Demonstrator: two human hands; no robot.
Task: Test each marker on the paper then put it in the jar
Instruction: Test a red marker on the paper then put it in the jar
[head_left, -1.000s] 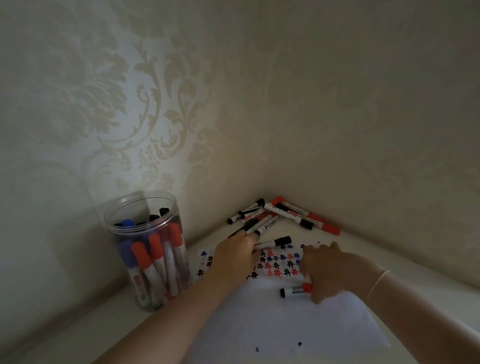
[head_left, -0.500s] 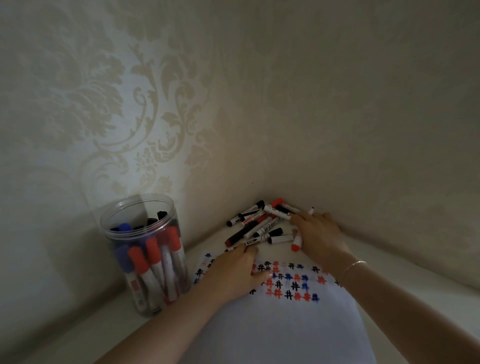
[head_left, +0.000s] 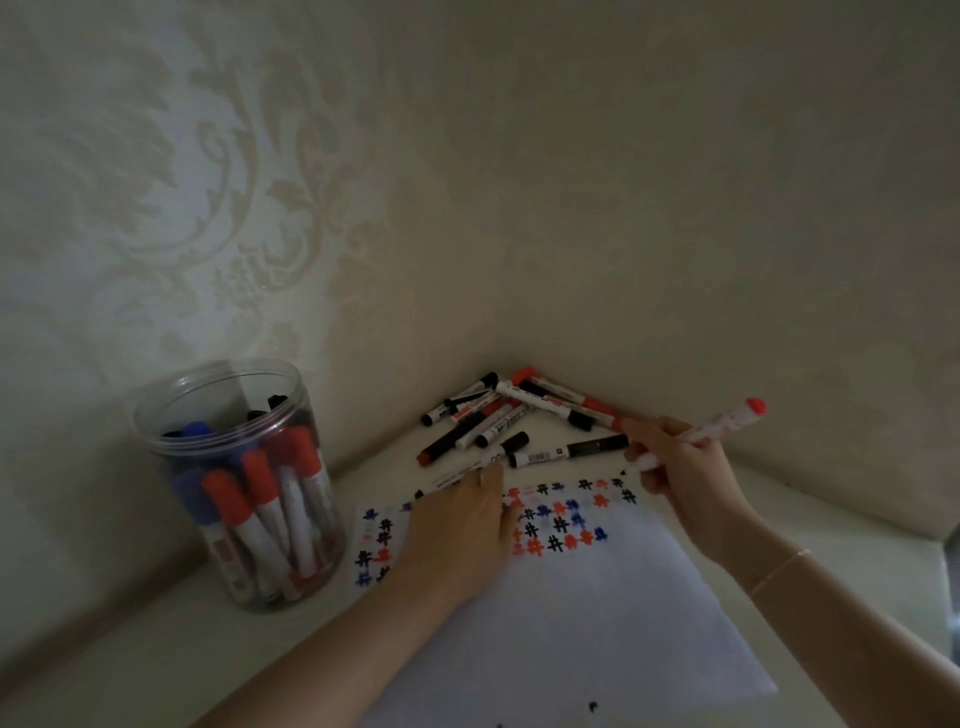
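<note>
Nearest the camera, a white paper (head_left: 597, 623) lies on the pale tabletop (head_left: 130, 670), with a few small dark dots at its near edge. Its far part is covered with rows of little hash marks (head_left: 558, 525) in black, red and blue.

The left hand (head_left: 460, 525) lies palm down on the paper over the left part of those marks, fingers (head_left: 491, 480) straight and flat, reaching to the paper's far edge; it grips nothing. Just past its fingertips lies a black-capped marker (head_left: 511, 446), whether touched or not I cannot tell.

To the right, the right hand (head_left: 675, 462) is raised above the paper's far right corner. Its fingers are curled round a red marker (head_left: 727, 418), which slants up and to the right with the red cap at the high end; the low end pokes out below the hand, near the marks. A thin bracelet (head_left: 776, 569) circles that wrist.

At the left, a clear jar (head_left: 234, 483) stands upright beside the paper, apart from it, open at the top and crowded with red, blue and black markers standing on end.

Farthest away, in the corner where two patterned walls (head_left: 623, 182) meet, a loose pile of markers (head_left: 498, 410) lies on the tabletop, black and red caps pointing every way, some crossing over others.
</note>
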